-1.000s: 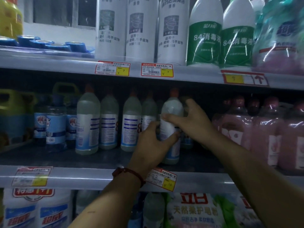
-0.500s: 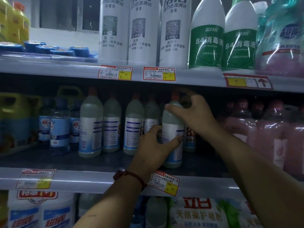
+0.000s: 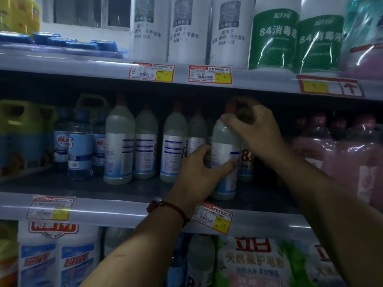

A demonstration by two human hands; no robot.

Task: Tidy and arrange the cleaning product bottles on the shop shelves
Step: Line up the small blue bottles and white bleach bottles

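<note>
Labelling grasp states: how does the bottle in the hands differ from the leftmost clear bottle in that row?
The held bottle is gripped by the left hand at its label and by the right hand at its neck. The leftmost bottle stands untouched. The held bottle is nearer the shelf front edge, and the leftmost bottle is further back. Both are upright and translucent, with white-and-blue labels.

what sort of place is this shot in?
Most likely a small shop's cleaning-products aisle: grey shelves edged with red-and-yellow price tags, rows of identical pale plastic bottles with blue-and-white labels, and white bottles with green labels above.
</note>
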